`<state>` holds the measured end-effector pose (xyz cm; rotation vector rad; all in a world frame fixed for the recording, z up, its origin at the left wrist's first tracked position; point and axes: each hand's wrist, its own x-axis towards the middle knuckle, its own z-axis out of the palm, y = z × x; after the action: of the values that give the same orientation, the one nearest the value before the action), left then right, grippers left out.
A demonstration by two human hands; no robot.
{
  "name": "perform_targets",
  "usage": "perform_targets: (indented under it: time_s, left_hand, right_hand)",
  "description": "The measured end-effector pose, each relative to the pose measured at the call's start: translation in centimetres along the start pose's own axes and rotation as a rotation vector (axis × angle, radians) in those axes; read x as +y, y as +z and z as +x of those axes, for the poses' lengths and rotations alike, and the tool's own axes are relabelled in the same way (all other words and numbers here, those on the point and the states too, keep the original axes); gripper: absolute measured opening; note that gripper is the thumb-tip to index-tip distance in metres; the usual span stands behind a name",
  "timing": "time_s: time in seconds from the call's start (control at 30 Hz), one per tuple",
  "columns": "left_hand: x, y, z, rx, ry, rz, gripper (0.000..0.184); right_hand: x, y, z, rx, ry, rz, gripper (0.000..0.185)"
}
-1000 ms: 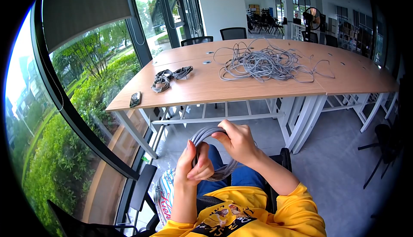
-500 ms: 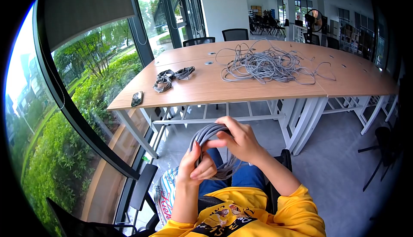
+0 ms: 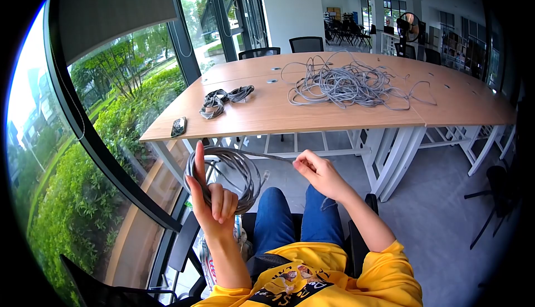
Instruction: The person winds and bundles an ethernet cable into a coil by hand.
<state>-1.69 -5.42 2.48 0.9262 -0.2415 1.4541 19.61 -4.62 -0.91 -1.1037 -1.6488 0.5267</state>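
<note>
A coil of grey network cable [image 3: 252, 174] hangs on my left hand [image 3: 214, 204], whose lower fingers are curled round it while the index finger points up through the loops. One strand runs from the top of the coil across to my right hand [image 3: 315, 172], pinched between its fingertips. A short loose length dangles below the right hand. Beside the coil's right edge, a clear plug [image 3: 266, 176] shows at a cable end. Both hands are above my lap, in front of the table.
On the wooden table [image 3: 267, 120] lie a large tangle of grey cable [image 3: 351, 86], a smaller bundled cable [image 3: 218, 102] and a phone [image 3: 178, 127]. Table legs [image 3: 398, 159] stand ahead of my knees. A bag [image 3: 207, 262] is by my chair's left side, near the window.
My hands have moved apart. The left hand has gone left with the coil, and the right hand has let go of the coil and now pulls one strand out to the right.
</note>
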Motion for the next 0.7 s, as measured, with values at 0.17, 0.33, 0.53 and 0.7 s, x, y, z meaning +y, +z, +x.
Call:
perform_targets:
  time_s: [0.17, 0.33, 0.53, 0.7]
  left_hand:
    - [0.7, 0.2, -0.1, 0.003, 0.081, 0.031, 0.050]
    - [0.9, 0.7, -0.4, -0.043, 0.152, -0.045, 0.050]
    - [1.4, 1.0, -0.1, -0.171, 0.178, -0.222, 0.052]
    - [1.8, 1.6, 0.1, -0.294, 0.215, -0.343, 0.054]
  right_hand:
    - [-2.0, 1.1, 1.2, 0.158, -0.194, -0.300, 0.019]
    - [-3.5, 2.5, 4.7, 0.375, -0.368, -0.288, 0.019]
    - [-7.1, 0.1, 6.8, 0.461, -0.577, -0.499, 0.018]
    - [-9.2, -1.7, 7.8, 0.307, -0.674, -0.799, 0.022]
